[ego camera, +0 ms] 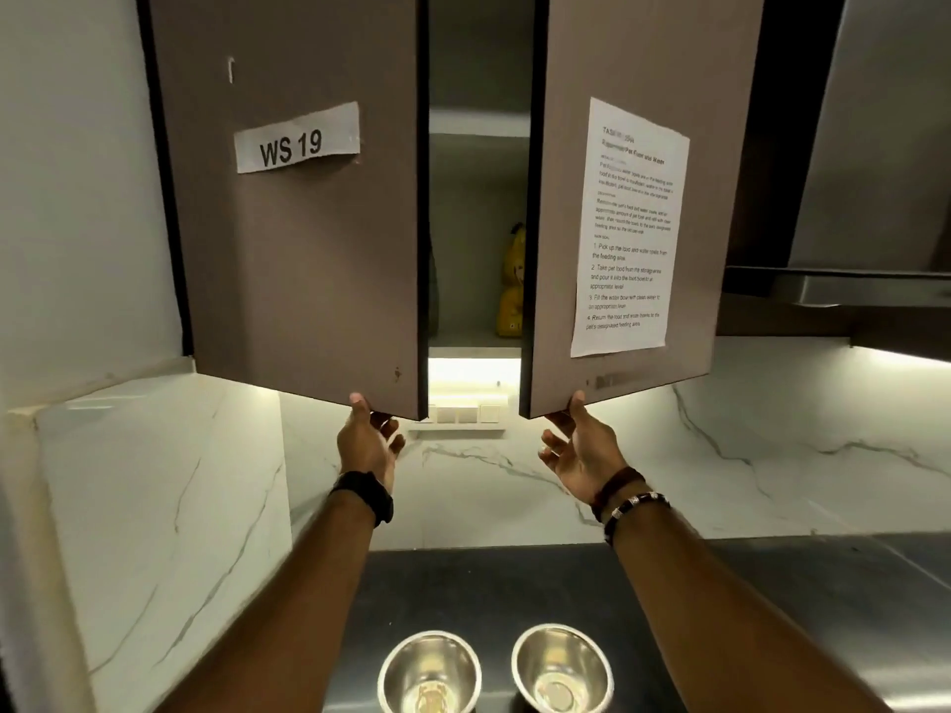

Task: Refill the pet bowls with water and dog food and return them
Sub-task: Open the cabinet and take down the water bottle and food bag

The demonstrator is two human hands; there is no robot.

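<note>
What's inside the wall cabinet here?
Through the gap in the wall cabinet, a yellow bag stands on the lower shelf. The two doors, left and right, hide the rest.

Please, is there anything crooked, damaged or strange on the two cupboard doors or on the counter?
Only small things. The WS 19 label on the left door is taped crooked, rising to the right. The instruction sheet on the right door also sits tilted. The two metal bowls stand upright on the counter, nothing spilled.

Paper label (297,137) on left cabinet door (288,249): "WS 19". Printed task sheet (630,231) on right cabinet door (576,69): heading partly legible, "Pet Food and Water".
</note>
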